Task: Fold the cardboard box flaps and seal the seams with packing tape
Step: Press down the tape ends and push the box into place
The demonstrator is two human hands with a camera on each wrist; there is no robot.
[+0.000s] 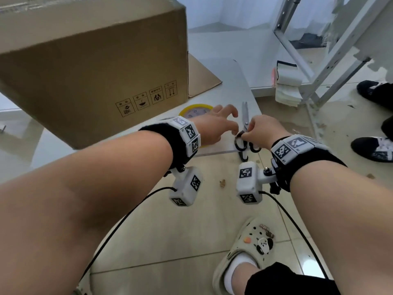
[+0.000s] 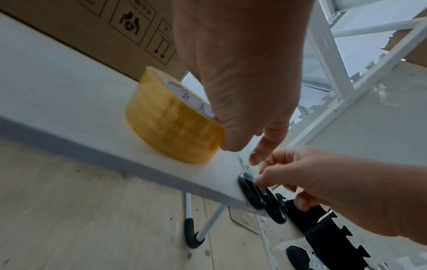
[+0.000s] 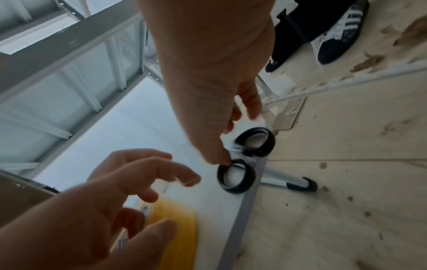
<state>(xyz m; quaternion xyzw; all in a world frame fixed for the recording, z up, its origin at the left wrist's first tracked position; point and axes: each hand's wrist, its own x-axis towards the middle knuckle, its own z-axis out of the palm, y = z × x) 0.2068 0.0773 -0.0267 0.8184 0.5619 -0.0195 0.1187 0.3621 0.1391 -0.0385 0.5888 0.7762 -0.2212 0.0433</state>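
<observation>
A big brown cardboard box (image 1: 95, 67) stands on the white table (image 1: 223, 50), its flaps out of sight. A yellow packing tape roll (image 1: 195, 108) (image 2: 171, 124) (image 3: 175, 228) lies flat near the table's front edge. My left hand (image 1: 231, 122) (image 2: 249, 148) (image 3: 138, 182) hovers over it with loosely bent fingers, holding nothing I can make out. To the right lie black-handled scissors (image 1: 245, 116) (image 2: 251, 193) (image 3: 238, 177), handles at the table edge. My right hand (image 1: 246, 130) (image 2: 261, 177) (image 3: 226, 159) pinches the left handle ring.
A flat cardboard sheet (image 1: 202, 77) sticks out from behind the box. A grey metal shelf frame (image 1: 331, 50) stands to the right with white foam pieces (image 1: 287, 81) beside it. Another person's dark shoes (image 1: 372, 145) are on the floor at right. My clog (image 1: 248, 248) is below.
</observation>
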